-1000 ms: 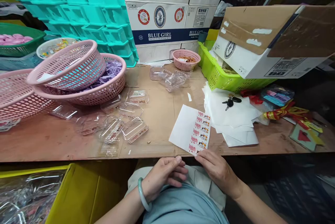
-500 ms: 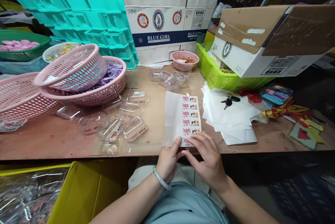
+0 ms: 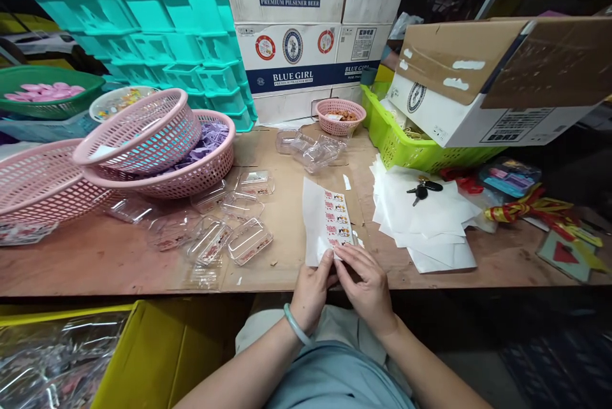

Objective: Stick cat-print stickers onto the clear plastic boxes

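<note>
A white sticker sheet (image 3: 315, 221) with columns of pink lettering and cartoon cats lies at the table's front edge, its lower end curled up. My left hand (image 3: 310, 297) pinches that lower end, thumb on top; a pale green bangle circles the wrist. Close beside it, my right hand (image 3: 366, 285) is closed at the bottom right corner, thumb and fingertips on the printed strip. My fingers cover the lowest stickers. To the left sit several clear plastic boxes (image 3: 249, 241), some with printed stickers on them.
Pink baskets (image 3: 210, 167) stand at the left, one holding purple pieces. White paper sheets (image 3: 421, 224) with keys (image 3: 421, 192) on top lie at the right. Behind are a small pink basket (image 3: 340, 117), a lime green crate (image 3: 411, 154) and beer cartons (image 3: 291, 46).
The sheet's lower end has curled up and its printed strip has shifted left. My right hand has moved left, its fingers drawn in closer to my left hand. The view has tilted slightly.
</note>
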`<act>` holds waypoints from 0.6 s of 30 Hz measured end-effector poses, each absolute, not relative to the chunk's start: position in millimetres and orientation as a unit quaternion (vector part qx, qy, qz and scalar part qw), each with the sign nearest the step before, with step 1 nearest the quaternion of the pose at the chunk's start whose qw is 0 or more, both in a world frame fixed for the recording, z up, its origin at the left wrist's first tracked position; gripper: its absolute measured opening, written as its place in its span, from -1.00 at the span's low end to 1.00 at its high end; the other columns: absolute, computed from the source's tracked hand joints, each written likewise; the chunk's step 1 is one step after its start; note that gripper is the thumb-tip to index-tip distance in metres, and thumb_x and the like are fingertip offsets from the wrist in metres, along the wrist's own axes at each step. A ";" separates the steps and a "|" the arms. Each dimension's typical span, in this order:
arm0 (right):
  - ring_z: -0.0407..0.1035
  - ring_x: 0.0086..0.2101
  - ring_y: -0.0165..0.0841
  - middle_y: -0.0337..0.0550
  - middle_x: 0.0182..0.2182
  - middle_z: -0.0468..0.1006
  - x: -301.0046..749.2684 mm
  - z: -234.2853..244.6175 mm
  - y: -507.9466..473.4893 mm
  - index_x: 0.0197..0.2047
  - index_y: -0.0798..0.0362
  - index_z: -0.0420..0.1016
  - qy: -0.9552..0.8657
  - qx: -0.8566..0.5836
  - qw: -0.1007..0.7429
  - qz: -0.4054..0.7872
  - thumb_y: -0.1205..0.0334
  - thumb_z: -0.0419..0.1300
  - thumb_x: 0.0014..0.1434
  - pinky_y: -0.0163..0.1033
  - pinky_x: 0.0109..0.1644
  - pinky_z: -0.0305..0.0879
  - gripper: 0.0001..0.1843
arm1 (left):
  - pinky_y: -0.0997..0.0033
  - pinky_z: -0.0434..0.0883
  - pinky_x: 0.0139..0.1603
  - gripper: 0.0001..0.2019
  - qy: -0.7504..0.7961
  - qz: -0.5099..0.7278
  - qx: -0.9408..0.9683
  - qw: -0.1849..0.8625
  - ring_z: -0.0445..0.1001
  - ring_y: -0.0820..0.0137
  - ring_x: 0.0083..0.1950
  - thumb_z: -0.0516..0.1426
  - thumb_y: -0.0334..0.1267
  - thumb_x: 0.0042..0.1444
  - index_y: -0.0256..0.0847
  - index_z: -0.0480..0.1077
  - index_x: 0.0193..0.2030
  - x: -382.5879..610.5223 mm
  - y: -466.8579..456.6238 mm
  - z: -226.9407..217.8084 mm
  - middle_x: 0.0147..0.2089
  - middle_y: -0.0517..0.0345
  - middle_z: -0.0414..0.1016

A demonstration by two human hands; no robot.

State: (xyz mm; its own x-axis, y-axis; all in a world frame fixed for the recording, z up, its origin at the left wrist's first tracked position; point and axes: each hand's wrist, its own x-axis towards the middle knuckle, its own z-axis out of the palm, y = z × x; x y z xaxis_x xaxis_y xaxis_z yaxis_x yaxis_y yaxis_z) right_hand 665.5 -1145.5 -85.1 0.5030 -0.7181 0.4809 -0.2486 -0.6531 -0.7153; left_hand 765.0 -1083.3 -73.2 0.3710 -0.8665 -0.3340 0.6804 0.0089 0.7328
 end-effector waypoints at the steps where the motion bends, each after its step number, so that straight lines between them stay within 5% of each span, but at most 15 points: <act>1: 0.47 -0.10 -0.23 -0.13 -0.13 0.60 665.5 -84.7 -1145.8 -0.10 -0.07 0.57 0.305 -0.802 0.326 -0.396 0.32 0.16 0.17 0.00 0.10 0.35 -0.74 | 0.15 0.42 0.10 -0.55 -0.117 -0.548 0.440 0.701 0.47 0.09 0.06 0.24 -0.04 0.02 -0.36 0.52 -0.05 765.4 -1083.6 -73.4 -0.04 -0.16 0.55; 7: 0.48 -0.11 -0.19 -0.10 -0.19 0.63 665.3 -76.9 -1147.3 -0.23 -0.03 0.64 0.370 -0.678 0.529 -0.352 0.18 0.22 0.12 -0.02 0.07 0.37 -0.81 | 0.20 0.48 0.01 -0.53 -0.160 -0.538 0.477 0.677 0.53 0.16 -0.05 0.24 0.00 0.01 -0.33 0.51 -0.05 764.3 -1081.6 -78.1 -0.08 -0.09 0.57; 12: 0.52 -0.23 -0.23 -0.12 -0.32 0.65 664.7 -75.1 -1167.1 -0.34 0.04 0.63 0.436 -0.433 0.664 -0.425 0.13 0.32 0.00 -0.13 -0.07 0.45 -0.82 | 0.30 0.53 -0.15 -0.55 -0.063 -0.569 0.509 0.642 0.57 0.20 -0.17 0.23 -0.03 0.03 -0.42 0.49 -0.10 765.0 -1071.3 -80.8 -0.20 -0.15 0.58; 15: 0.53 -0.23 -0.27 -0.11 -0.30 0.64 657.3 -73.8 -1186.7 -0.34 0.06 0.60 0.425 -0.332 0.685 -0.490 0.16 0.35 -0.03 -0.17 -0.11 0.48 -0.81 | 0.39 0.52 -0.21 -0.61 0.008 -0.606 0.491 0.626 0.57 0.27 -0.20 0.20 -0.07 0.08 -0.43 0.49 -0.15 772.6 -1053.1 -77.4 -0.12 -0.20 0.56; 18: 0.53 -0.21 -0.26 -0.10 -0.22 0.63 648.0 -68.1 -1193.1 -0.24 0.05 0.58 0.437 -0.371 0.610 -0.547 0.14 0.27 0.09 -0.11 -0.09 0.49 -0.80 | 0.48 0.49 -0.34 -0.51 0.056 -0.700 0.454 0.548 0.58 0.30 -0.27 0.11 0.07 0.12 -0.44 0.52 -0.24 782.7 -1027.3 -69.6 -0.11 -0.26 0.56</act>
State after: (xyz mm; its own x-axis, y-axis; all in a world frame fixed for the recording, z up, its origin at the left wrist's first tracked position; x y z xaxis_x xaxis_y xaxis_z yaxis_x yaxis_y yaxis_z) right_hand 648.0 -1193.1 -68.1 0.0200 -0.9916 -0.1281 0.3430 0.1272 -0.9307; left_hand 782.7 -1027.3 -69.6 0.0143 -0.7165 -0.6974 0.8184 -0.3924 0.4199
